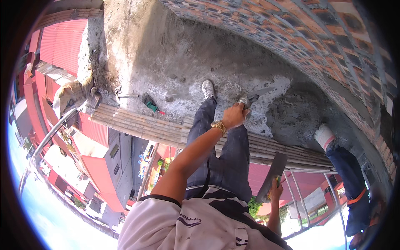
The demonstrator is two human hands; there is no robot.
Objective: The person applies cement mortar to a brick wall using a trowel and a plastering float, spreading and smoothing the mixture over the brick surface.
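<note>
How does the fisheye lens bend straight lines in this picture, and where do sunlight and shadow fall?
In the head view, the red brick wall and the row of bamboo scaffold poles curve toward the dark round rim; hard sun lights the grey concrete ledge and the left hand holding the pointed steel trowel; the wet grey mortar heap lies in shade.

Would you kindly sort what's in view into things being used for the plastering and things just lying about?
In use: trowel in left hand; flat board in right hand; mortar heap.
Lying about: green-handled tool; sack; metal tool.
</note>
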